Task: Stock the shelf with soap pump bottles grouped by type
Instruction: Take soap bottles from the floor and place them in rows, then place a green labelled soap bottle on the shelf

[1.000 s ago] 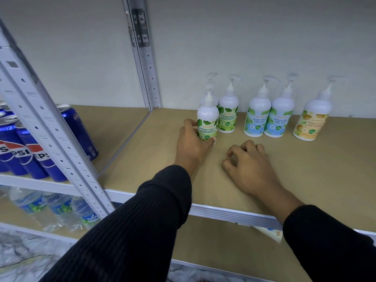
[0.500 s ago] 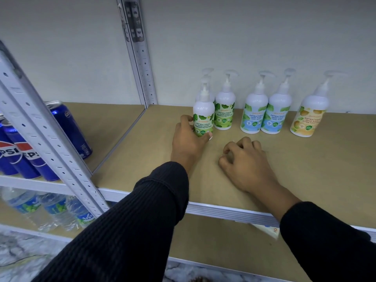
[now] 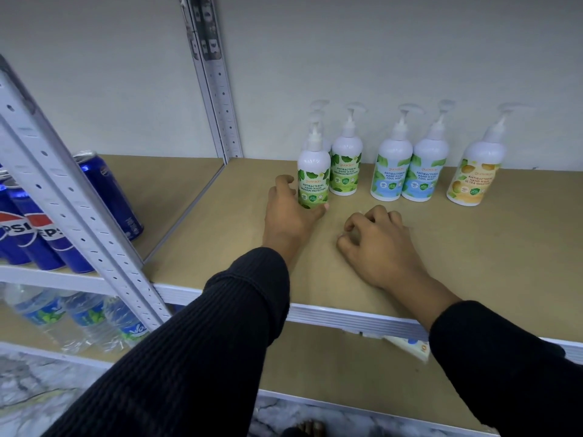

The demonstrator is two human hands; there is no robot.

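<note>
Left of centre in the frame, on the tan fibreboard shelf [image 3: 473, 247], a white plastic pump bottle with a green leaf label [image 3: 313, 184] is held upright by the left hand [image 3: 288, 212] — fingers curled behind it, thumb pressed at its base. Little has changed over the last second: the bottle was already standing on the board and is still clasped, and only the view has shifted slightly. Placement is judged finished, with only release remaining.

A second green-labelled bottle [image 3: 346, 171] is found just behind it to the right. A third is nearly hidden behind it, only its pump head being shown. Further right along the back wall, 2 white bottles with blue mint labels [image 3: 391, 175] are set touching, and 1 white bottle with a yellow label [image 3: 473, 181] is stood apart — so grouping by type is kept.

The right hand [image 3: 375, 244], at centre, is rested on the board as before, fingers loosely curled round nothing. At the left edge, blue cola cans [image 3: 107, 190] are seen.
</note>
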